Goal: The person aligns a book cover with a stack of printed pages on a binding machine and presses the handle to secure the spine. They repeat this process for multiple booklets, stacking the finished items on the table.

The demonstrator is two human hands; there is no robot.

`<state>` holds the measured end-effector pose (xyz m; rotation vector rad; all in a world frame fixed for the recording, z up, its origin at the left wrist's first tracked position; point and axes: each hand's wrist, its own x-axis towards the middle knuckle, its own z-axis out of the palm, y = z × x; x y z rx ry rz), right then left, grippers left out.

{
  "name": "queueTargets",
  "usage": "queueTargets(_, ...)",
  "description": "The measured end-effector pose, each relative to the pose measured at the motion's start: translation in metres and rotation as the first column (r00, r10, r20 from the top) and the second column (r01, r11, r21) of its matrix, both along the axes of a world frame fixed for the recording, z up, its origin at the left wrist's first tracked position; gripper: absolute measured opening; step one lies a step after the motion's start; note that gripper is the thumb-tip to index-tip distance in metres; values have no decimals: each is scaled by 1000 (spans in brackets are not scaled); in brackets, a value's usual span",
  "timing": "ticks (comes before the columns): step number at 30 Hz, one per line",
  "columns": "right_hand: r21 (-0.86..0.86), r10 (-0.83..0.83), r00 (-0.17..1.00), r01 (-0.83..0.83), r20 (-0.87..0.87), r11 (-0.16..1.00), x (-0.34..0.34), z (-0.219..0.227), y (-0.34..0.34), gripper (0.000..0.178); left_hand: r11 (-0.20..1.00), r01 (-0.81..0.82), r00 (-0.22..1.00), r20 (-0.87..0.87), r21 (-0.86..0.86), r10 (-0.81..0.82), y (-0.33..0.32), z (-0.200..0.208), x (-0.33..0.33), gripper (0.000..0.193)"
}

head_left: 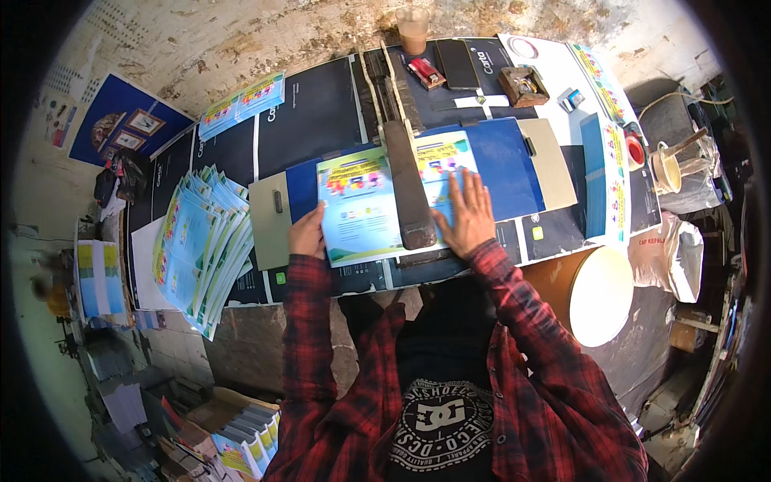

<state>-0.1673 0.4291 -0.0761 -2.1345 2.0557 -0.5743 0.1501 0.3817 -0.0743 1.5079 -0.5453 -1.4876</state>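
An open printed sheet [361,217], light blue with yellow and green, lies across a blue board [510,173] on the table. A long brown metal arm [411,189], apparently of a long-reach stapler, crosses over the sheet's middle. My left hand [307,233] pinches the sheet's left edge, thumb on top and the other fingers partly hidden. To the right of the arm, my right hand [467,215] lies flat on the sheet with its fingers spread. Whether the arm's tip touches the paper, I cannot tell.
Fanned printed sheets [193,241] overhang the table's front left edge. More stacks stand at the back left [241,106] and right [594,177]. Along the back are a cup [413,32], a phone [458,64] and a wooden tray [524,86]. A round-topped stool [601,296] stands front right.
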Motion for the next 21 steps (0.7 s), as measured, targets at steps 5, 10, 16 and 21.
queueTargets(5,18,113,993,-113,23,993,45,6,-5,83,995,-85,996,7,50,85,3,1,52,31)
queueTargets(10,6,108,993,-108,39,994,47,3,-6,84,997,-71,997,-13,21,71,2,-14,57,31)
queueTargets(16,22,66,998,-66,-3,998,31,0,-8,85,995,-99,990,-103,-7,98,-3,-24,41,34)
queueTargets(21,40,56,998,-55,-15,998,24,0,-9,85,993,-113,990,-90,-41,109,-3,-32,34,34)
